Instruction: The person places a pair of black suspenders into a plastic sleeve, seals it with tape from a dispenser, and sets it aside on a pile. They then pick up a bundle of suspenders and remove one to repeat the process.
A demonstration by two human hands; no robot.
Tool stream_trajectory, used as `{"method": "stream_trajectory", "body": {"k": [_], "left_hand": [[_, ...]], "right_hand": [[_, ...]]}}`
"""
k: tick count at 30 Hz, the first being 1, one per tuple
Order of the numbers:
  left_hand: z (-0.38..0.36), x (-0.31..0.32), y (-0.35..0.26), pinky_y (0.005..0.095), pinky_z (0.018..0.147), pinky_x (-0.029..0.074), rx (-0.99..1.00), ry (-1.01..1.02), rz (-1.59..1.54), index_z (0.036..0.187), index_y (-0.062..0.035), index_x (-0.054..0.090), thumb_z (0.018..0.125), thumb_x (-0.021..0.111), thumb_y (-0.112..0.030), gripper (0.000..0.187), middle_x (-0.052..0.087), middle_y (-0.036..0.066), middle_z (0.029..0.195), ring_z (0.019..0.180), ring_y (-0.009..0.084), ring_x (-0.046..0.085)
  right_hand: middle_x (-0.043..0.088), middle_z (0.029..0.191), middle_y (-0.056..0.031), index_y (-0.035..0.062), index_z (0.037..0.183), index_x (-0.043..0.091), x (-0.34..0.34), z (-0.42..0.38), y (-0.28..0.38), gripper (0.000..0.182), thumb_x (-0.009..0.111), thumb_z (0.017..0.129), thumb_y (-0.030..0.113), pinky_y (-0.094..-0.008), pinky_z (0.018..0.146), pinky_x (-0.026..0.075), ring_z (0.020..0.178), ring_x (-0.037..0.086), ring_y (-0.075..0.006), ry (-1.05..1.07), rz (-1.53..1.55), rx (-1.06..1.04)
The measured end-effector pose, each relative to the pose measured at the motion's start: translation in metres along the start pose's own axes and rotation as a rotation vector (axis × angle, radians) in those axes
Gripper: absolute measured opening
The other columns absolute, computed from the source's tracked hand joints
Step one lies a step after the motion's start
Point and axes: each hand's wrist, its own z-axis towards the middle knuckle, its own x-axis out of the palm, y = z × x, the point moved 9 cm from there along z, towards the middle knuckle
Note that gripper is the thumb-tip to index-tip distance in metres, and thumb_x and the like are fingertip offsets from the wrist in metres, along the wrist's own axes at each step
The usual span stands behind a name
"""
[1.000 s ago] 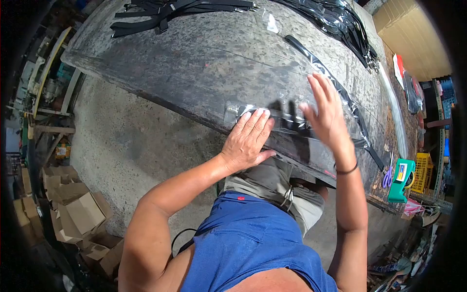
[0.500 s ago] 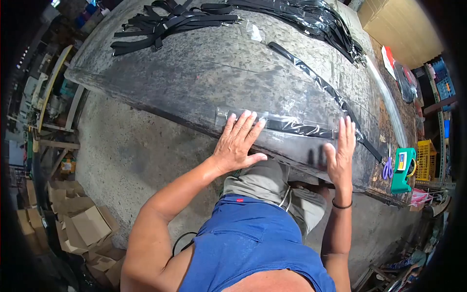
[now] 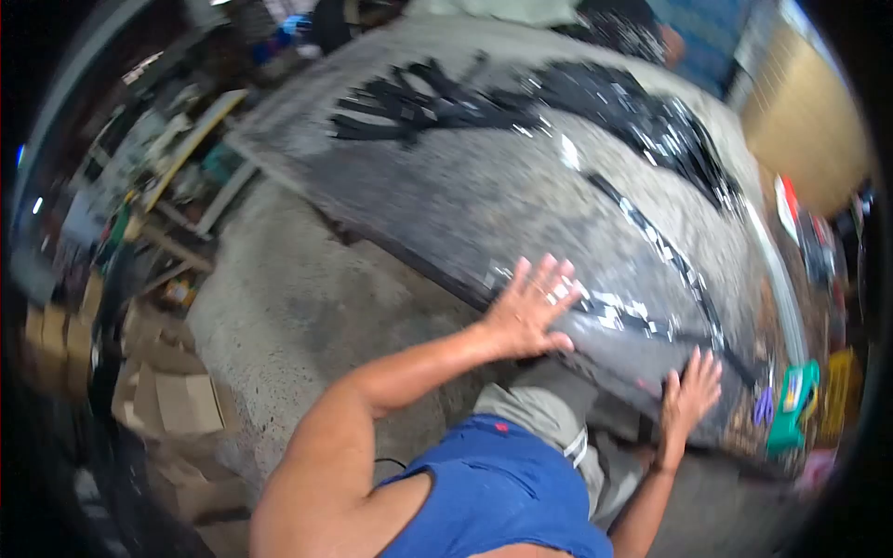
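Near the table's front edge lies a black strap in a clear plastic sleeve [image 3: 628,314], shiny with reflections. My left hand [image 3: 530,312], open with fingers spread, rests at the left part of this sleeve and covers some of it. Just below the sleeve's right end is my right hand [image 3: 690,395], open, its fingers over the table's near edge. A second black strap in clear plastic [image 3: 665,246] slants across the table, its lower end reaching toward the purple scissors [image 3: 764,406]. Blur hides whether either palm presses down.
Black straps [image 3: 419,107] and a heap of plastic-wrapped straps [image 3: 633,107] lie at the back of the table [image 3: 409,200]. A green tape dispenser [image 3: 793,405] stands at the right corner, near long clear plastic [image 3: 781,288]. Cardboard boxes [image 3: 181,400] sit on the floor at left.
The head view has turned and blurred, shifting the scene right and down. My right hand's fingers are more spread. Both hands stay by the sleeved strap.
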Motion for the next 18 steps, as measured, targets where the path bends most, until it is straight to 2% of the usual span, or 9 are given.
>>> {"method": "stream_trajectory", "body": {"k": [2,5,6,8,11,13,14,16,18], "left_hand": [[0.000,-0.028,-0.009,0.0583,0.117,0.002,-0.008,-0.114,-0.057,0.156,-0.0164,0.024,0.088,0.034,-0.076,0.091,0.005,0.021,0.162,0.149,0.0419,0.002],[-0.004,-0.107,-0.021,0.0558,0.116,0.016,0.015,-0.518,-0.371,0.148,-0.0096,0.038,0.092,0.042,-0.069,0.082,0.018,0.023,0.157,0.145,0.0424,0.020],[-0.005,-0.129,-0.027,0.0558,0.116,0.016,0.011,-0.534,-0.351,0.148,-0.0096,0.038,0.092,0.042,-0.069,0.082,0.018,0.023,0.157,0.145,0.0424,0.020],[-0.032,-0.196,-0.031,0.0507,0.115,0.023,0.028,-0.878,-0.409,0.138,-0.0062,0.049,0.096,0.047,-0.059,0.068,0.031,0.023,0.148,0.140,0.0388,0.029],[-0.079,-0.288,-0.043,0.0501,0.114,0.026,0.333,-1.399,-0.380,0.127,-0.0081,0.056,0.096,0.047,-0.058,0.060,0.032,0.019,0.148,0.140,0.0374,0.029],[-0.110,-0.354,-0.073,0.0519,0.114,0.026,0.691,-1.612,-0.481,0.127,-0.0119,0.054,0.094,0.046,-0.063,0.061,0.030,0.015,0.151,0.140,0.0386,0.027],[-0.133,-0.381,-0.098,0.0528,0.114,0.027,0.936,-1.629,-0.517,0.127,-0.0138,0.053,0.094,0.045,-0.065,0.061,0.029,0.013,0.152,0.140,0.0392,0.026],[-0.182,-0.413,-0.124,0.0454,0.115,0.031,1.117,-1.498,-0.714,0.126,-0.0051,0.047,0.092,0.051,-0.039,0.048,0.039,0.011,0.145,0.133,0.0304,0.042],[-0.201,-0.431,-0.148,0.0463,0.120,0.025,1.409,-1.301,-0.673,0.138,0.0021,0.037,0.089,0.058,-0.009,0.054,0.038,0.014,0.144,0.129,0.0269,0.046]], "right_hand": [[0.026,0.160,-0.0103,0.0155,0.152,0.034,0.004,0.001,-0.001,0.062,0.052,0.095,0.034,-0.0578,0.117,0.011,0.149,0.016,-0.0338,0.014,-0.030,0.017],[0.026,0.160,-0.0099,0.0146,0.152,0.033,0.006,0.001,-0.004,0.061,0.049,0.096,0.033,-0.0576,0.117,0.010,0.149,0.016,-0.0338,0.057,-0.061,0.041],[0.026,0.160,-0.0099,0.0146,0.152,0.033,0.003,0.001,-0.002,0.061,0.049,0.096,0.033,-0.0576,0.117,0.010,0.149,0.016,-0.0338,0.041,-0.050,0.024],[0.027,0.160,-0.0102,0.0151,0.152,0.033,0.003,-0.001,-0.004,0.060,0.048,0.097,0.033,-0.0577,0.117,0.010,0.149,0.016,-0.0340,0.038,-0.063,0.052],[0.027,0.160,-0.0098,0.0160,0.152,0.033,0.007,0.000,-0.008,0.059,0.048,0.097,0.032,-0.0579,0.117,0.010,0.149,0.016,-0.0338,0.040,-0.063,0.072],[0.027,0.160,-0.0091,0.0170,0.152,0.033,0.006,0.000,-0.006,0.059,0.047,0.098,0.034,-0.0579,0.117,0.010,0.149,0.016,-0.0336,0.063,-0.087,0.093],[0.027,0.160,-0.0090,0.0170,0.152,0.034,0.006,0.000,-0.006,0.059,0.047,0.098,0.036,-0.0578,0.117,0.010,0.149,0.016,-0.0335,0.059,-0.080,0.092],[0.028,0.160,-0.0089,0.0169,0.152,0.035,0.009,0.002,-0.010,0.060,0.049,0.097,0.038,-0.0572,0.116,0.011,0.149,0.017,-0.0335,0.058,-0.089,0.103],[0.028,0.159,-0.0097,0.0165,0.151,0.035,0.011,0.012,-0.006,0.061,0.051,0.096,0.038,-0.0569,0.116,0.012,0.148,0.018,-0.0337,0.045,-0.085,0.065]]}}
